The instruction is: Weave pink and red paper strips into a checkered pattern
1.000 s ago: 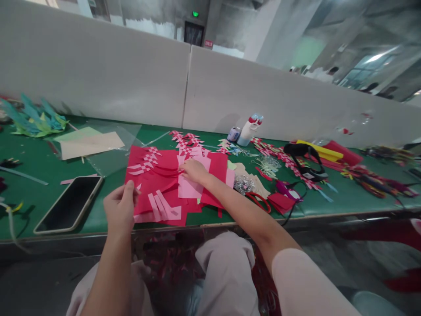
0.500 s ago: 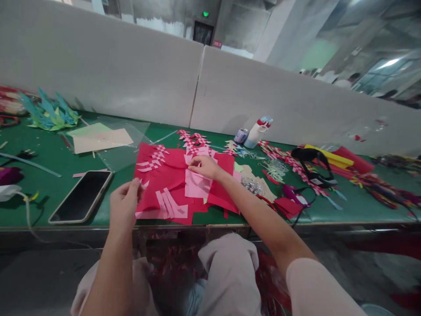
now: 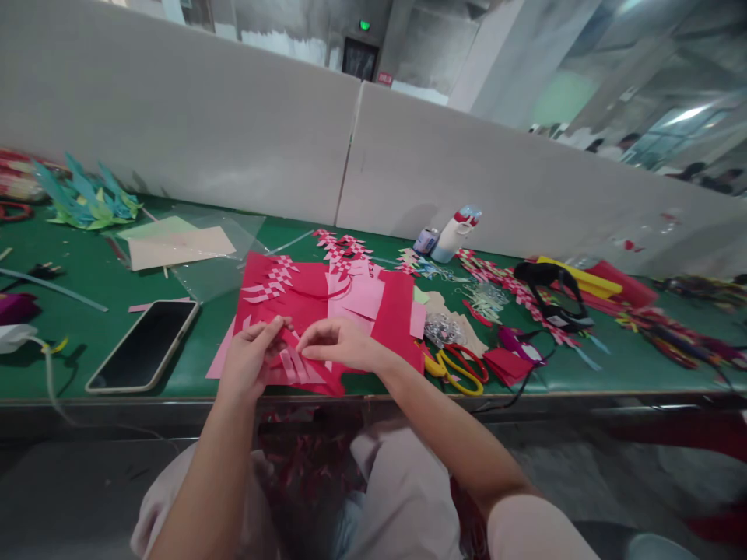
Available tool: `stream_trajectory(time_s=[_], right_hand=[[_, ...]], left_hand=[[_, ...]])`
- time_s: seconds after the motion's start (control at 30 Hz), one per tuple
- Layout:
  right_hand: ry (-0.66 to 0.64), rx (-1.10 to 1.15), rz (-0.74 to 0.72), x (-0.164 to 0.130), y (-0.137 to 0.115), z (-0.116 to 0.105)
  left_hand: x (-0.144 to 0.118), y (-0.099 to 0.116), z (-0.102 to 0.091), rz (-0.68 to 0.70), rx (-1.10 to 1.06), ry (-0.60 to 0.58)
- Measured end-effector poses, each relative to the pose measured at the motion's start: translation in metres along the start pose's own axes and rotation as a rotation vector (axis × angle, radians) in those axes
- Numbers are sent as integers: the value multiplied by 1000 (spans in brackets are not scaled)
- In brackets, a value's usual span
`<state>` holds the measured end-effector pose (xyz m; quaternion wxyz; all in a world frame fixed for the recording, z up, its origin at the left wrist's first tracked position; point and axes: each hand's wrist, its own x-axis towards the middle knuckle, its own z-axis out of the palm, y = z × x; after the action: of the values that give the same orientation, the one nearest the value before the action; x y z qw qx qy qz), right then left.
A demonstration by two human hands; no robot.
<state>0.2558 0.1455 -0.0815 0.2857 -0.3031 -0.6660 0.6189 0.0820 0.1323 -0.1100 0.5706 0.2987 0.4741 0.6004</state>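
- The left hand [image 3: 250,359] pinches the red paper [image 3: 303,299] at the table's [image 3: 87,272] near edge.
- The right hand [image 3: 335,344] pinches pink strips [image 3: 297,365] on this paper.
- A phone [image 3: 143,344] lies left, scissors [image 3: 455,369] right.

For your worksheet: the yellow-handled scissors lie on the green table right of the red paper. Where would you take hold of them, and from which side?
Probably grip the yellow-handled scissors by the loops, which lie flat at the near table edge. Come from the near right, where the mat is bare; the right hand is closest.
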Motion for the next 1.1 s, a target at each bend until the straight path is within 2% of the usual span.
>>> stream_trajectory(time_s=[0.07, 0.17, 0.27, 0.4, 0.6, 0.73, 0.93, 1.1], right_hand=[[4, -18, 19, -6, 3, 2], [30, -38, -55, -13, 7, 3], [96, -59, -159, -16, 13, 5], [182, -54, -211, -16, 21, 10], [270, 9, -112, -16, 26, 12], [298, -116, -147, -13, 23, 11], [447, -135, -130, 4, 17, 19], [487, 31, -38, 15, 18, 24]], left_hand=[[3, -1, -3, 25, -1, 50], [5, -4, -4, 49, 11, 87], [7, -7, -4, 67, 24, 92], [10, -11, -7, 98, 45, 74], [15, -15, -13, 172, 77, 103], [14, -14, -11, 230, 127, 122], [5, -9, -3, 272, 200, 41], [2, -9, 0, 288, 198, -6]])
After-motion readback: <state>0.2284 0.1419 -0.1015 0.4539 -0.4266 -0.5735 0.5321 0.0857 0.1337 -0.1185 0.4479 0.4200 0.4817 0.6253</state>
